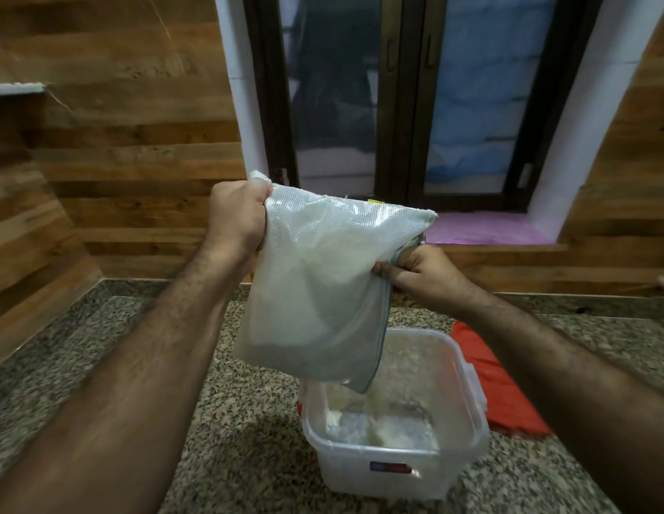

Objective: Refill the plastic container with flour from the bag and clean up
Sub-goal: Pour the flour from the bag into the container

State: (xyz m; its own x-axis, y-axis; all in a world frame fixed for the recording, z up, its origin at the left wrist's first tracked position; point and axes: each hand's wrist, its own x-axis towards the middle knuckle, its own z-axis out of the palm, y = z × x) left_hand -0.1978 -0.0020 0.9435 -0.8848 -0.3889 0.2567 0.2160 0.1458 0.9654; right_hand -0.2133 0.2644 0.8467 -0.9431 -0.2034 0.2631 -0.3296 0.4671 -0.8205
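Pouring step: bag held tilted, mouth down over the plastic container on the granite surface, left hand with its grip clamped on the raised upper corner, right hand pinching the side edge near the opening. Flour spilling from the low corner into the container, only a thin layer inside so far. Best done by keeping the mouth inside the rim, lifting the left corner gradually, and shaking gently to avoid dust near the red lid.

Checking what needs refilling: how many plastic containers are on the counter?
1. The plastic container stands open on the granite counter, right under the tipped flour bag, with a red lid lying beside it. Others may sit out of view.
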